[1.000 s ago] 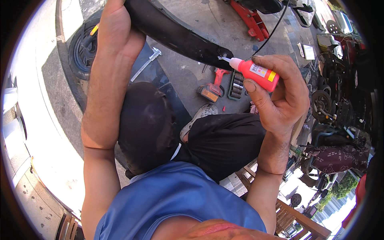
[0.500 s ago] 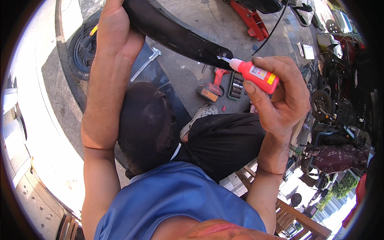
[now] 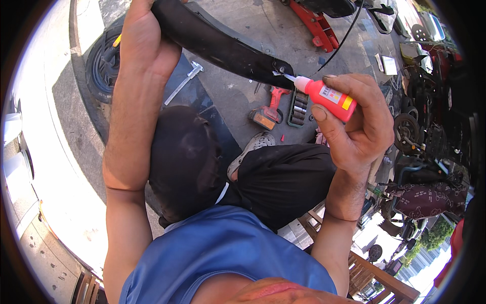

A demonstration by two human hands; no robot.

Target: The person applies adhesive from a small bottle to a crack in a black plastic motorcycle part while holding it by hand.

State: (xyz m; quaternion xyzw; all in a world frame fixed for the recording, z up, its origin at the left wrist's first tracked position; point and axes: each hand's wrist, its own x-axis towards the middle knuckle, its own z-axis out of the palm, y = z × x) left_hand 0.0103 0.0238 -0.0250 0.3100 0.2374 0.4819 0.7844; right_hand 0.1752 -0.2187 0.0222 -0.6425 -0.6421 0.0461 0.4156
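A long, curved black fender [image 3: 217, 43] hangs across the upper middle, its far-left end gripped by my left hand [image 3: 147, 43]. The fingers of that hand are partly hidden behind the fender and cut by the top edge. My right hand [image 3: 359, 114] pinches a small red glue bottle [image 3: 330, 97] with a yellow band between thumb and forefinger. The bottle is tilted, its thin pale nozzle pointing left at the fender's lower end. The nozzle tip is at or very close to a small pale spot beside a hole there; contact cannot be told for sure.
On the ground lie a red cordless drill [image 3: 268, 111], a socket set [image 3: 298, 109], a small red cap [image 3: 282, 138] and a caliper [image 3: 185, 83]. A wheel [image 3: 105, 66] rests at left. A red jack [image 3: 316, 28] stands at the top, motorbike parts [image 3: 410, 137] at right.
The bottle and my right hand have shifted slightly right and down. The fender in my left hand has moved a little to the left.
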